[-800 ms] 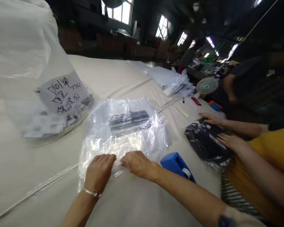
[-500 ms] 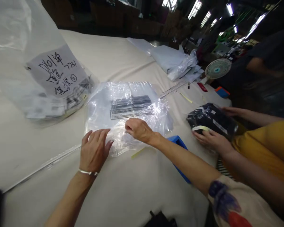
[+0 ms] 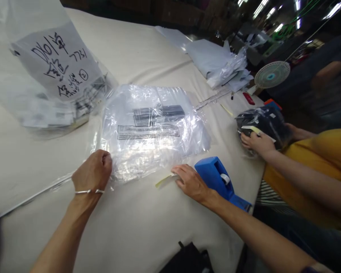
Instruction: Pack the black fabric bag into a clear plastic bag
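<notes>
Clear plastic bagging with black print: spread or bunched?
Spread: the clear plastic bagging with black print lies broad, though wrinkled, on the cream tabletop, printed blocks facing up.

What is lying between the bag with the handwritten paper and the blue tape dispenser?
In the head view, a clear plastic bag with printed text lies between them on the pale table.

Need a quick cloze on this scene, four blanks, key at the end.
1. The tape dispenser beside the person's right hand is coloured ____.
2. The thin strip at that hand's fingertips is coloured ____.
3. The bracelet sits on the person's own ____ wrist.
4. The four-digit number handwritten on the white sheet is ____.

Missing words: blue; yellow; left; 7731.
</notes>
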`<state>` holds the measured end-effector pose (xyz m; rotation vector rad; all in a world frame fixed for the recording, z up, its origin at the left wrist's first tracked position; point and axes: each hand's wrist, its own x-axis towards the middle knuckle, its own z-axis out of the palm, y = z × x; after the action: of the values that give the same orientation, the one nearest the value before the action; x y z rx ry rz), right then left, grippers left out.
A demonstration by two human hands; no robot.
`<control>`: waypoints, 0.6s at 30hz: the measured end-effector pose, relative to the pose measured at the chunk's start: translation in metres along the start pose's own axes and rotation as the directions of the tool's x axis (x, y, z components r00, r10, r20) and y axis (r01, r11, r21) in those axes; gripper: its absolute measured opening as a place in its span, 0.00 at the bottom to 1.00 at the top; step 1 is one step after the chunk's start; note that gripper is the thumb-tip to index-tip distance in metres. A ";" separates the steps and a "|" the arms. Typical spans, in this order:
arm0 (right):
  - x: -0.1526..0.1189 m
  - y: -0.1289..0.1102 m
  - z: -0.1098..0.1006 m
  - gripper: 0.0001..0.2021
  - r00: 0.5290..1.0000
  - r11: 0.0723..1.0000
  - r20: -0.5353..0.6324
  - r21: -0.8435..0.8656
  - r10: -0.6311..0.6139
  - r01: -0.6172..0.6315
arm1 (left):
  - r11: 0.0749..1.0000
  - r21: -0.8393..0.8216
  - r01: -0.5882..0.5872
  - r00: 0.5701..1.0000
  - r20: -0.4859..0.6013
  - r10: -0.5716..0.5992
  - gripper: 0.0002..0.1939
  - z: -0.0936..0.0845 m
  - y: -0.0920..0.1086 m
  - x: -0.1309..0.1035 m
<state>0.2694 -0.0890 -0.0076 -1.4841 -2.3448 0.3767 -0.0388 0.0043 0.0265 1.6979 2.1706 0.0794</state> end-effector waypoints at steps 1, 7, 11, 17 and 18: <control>-0.009 0.002 0.007 0.17 1.000 1.000 -0.007 0.000 0.016 -0.016 | 1.000 0.001 0.011 1.000 0.022 -0.011 0.18 0.001 -0.002 -0.001; -0.054 -0.010 0.008 0.10 0.959 0.999 -0.280 -0.023 -0.041 0.036 | 0.991 0.014 0.134 0.986 0.093 -0.135 0.22 0.008 -0.015 0.002; -0.064 -0.013 0.005 0.13 0.969 0.997 -0.235 0.024 -0.071 0.078 | 0.977 -0.018 0.211 0.975 0.076 -0.209 0.22 0.009 -0.019 0.010; -0.053 -0.001 0.024 0.26 0.971 0.986 -0.176 0.046 0.165 -0.160 | 0.979 -0.022 0.202 0.977 0.069 -0.200 0.22 0.015 -0.022 0.012; -0.052 0.002 0.027 0.25 0.972 0.987 -0.174 0.061 0.155 -0.147 | 0.979 -0.016 0.203 0.977 0.067 -0.202 0.21 0.015 -0.022 0.011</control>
<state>0.2805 -0.1370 -0.0398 -1.6086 -2.0780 0.3203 -0.0567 0.0063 0.0036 1.4378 2.2713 -0.0065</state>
